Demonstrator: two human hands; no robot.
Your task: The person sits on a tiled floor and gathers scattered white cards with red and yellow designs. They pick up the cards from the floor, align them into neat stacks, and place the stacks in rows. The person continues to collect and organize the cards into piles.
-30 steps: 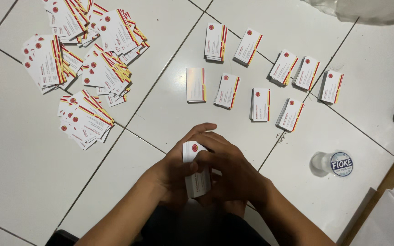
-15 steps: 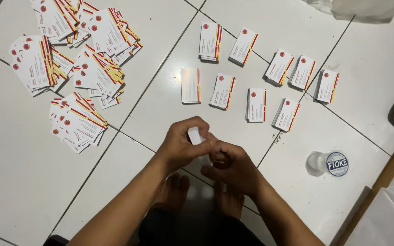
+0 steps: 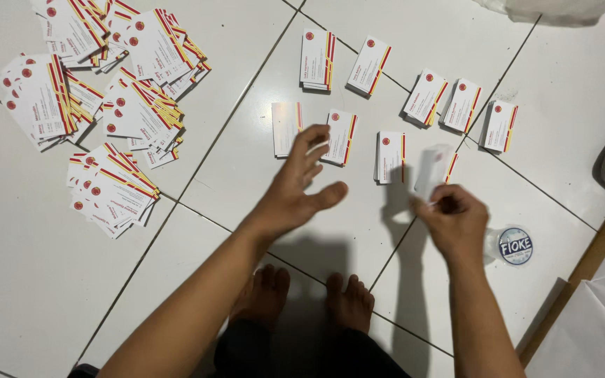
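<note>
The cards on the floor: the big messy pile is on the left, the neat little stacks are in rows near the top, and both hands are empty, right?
Not quite. The right hand pinches a blurred white card in its fingers; only the left hand is empty, spread open. The head view shows this. The messy pile does lie on the left and the neat stacks sit in rows near the top.
</note>
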